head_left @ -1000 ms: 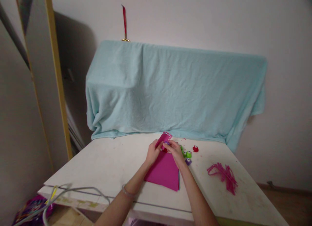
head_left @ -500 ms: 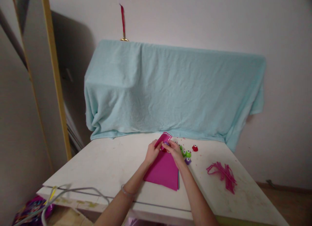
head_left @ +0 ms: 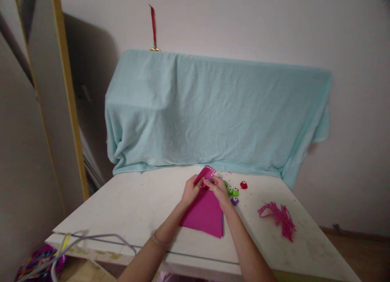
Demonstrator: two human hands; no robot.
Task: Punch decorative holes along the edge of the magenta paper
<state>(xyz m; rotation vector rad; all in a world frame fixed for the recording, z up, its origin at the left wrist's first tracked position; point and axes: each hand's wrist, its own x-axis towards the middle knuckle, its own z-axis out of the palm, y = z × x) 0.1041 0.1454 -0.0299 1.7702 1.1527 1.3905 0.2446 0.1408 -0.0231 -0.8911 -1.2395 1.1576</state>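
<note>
We are seeing a magenta sheet [head_left: 204, 213] on a white table [head_left: 137, 205], green [head_left: 235, 191], red [head_left: 243, 185] and purple [head_left: 234, 201] punches, pink paper strips [head_left: 278, 217], and a pale blue cloth [head_left: 213, 111].

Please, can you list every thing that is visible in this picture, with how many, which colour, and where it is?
table: 1, white, fills the lower middle
foam sheets: small stack, magenta on top, on the table under the hands
small punches: several, green, purple, red, right of the sheets
cut strips: 1 pile, magenta, right part of the table
cloth: 1, light blue, draped over something behind the table
ribbon: 1, red, on the wall above the cloth
cable: 1, grey, front left table edge
left hand: lifts the top sheet's far edge
right hand: pinches the same edge
</note>
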